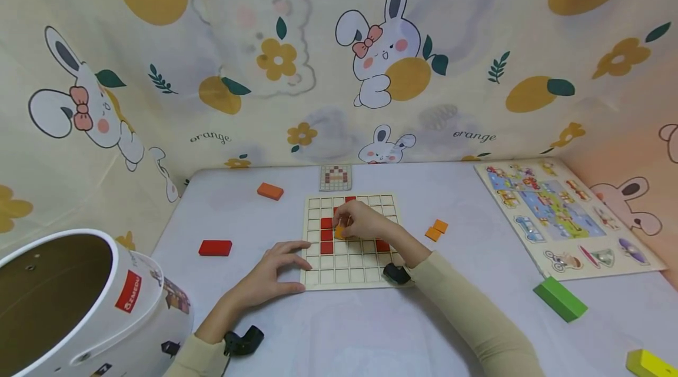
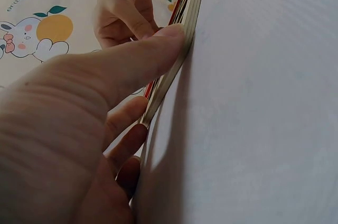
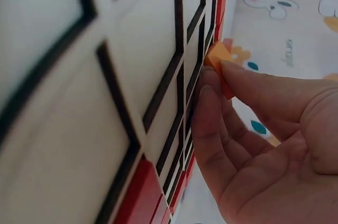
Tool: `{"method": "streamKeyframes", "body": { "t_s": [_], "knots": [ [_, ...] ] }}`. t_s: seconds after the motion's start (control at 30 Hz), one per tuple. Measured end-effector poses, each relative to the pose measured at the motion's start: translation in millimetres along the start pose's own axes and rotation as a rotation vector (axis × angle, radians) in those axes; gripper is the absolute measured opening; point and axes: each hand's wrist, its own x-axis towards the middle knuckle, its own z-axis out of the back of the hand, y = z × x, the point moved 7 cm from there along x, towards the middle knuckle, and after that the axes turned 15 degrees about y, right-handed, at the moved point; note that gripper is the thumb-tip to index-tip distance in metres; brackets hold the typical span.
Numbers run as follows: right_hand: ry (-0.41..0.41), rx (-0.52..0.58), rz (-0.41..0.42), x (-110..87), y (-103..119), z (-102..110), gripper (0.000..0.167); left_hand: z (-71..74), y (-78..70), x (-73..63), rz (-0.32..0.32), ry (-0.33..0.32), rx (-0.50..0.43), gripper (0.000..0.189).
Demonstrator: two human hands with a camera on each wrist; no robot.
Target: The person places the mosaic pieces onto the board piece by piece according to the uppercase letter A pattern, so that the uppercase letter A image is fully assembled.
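A cream grid board (image 1: 349,276) lies on the table with several red square tiles (image 1: 326,247) set in its cells. Over the board's middle my right hand (image 1: 361,221) pinches an orange square tile (image 3: 219,59) between thumb and fingertips, close to the grid in the right wrist view. At the board's left edge my left hand (image 1: 276,268) rests with fingers spread, its fingertips and thumb (image 2: 158,47) touching the side of the board. Part of the grid behind the right hand is hidden.
Two orange tiles (image 1: 436,230) lie right of the board. A small pattern card (image 1: 335,178) sits behind it. Around stand an orange block (image 1: 270,191), a red block (image 1: 215,247), a green block (image 1: 560,299), a yellow block (image 1: 648,363), a picture puzzle board (image 1: 569,218) and a white bucket (image 1: 153,306).
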Motion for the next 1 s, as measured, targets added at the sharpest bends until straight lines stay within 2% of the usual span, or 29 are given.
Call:
{"method": "streamKeyframes", "body": {
  "t_s": [0.37, 0.6, 0.77, 0.87, 1.0],
  "knots": [
    [-0.045, -0.151, -0.088, -1.2, 3, -1, 0.023, 0.9, -1.2, -1.7, -0.006, 0.004, -0.006, 0.029],
    [-0.072, -0.213, -0.123, -2.8, 6, -3, 0.015, -0.6, 0.6, 0.1, -0.004, 0.001, -0.005, 0.029],
    [-0.097, -0.235, -0.160, -4.7, 5, -1, 0.016, -1.1, 1.0, 0.3, -0.001, -0.002, -0.004, 0.029],
    [-0.137, -0.223, -0.166, -12.5, 3, 8, 0.020, -1.2, 0.9, 0.3, 0.004, 0.001, -0.003, 0.029],
    [-0.229, -0.173, -0.152, -36.0, -5, 30, 0.022, -0.6, 0.9, 0.1, 0.010, 0.000, -0.004, 0.029]
  ]
}}
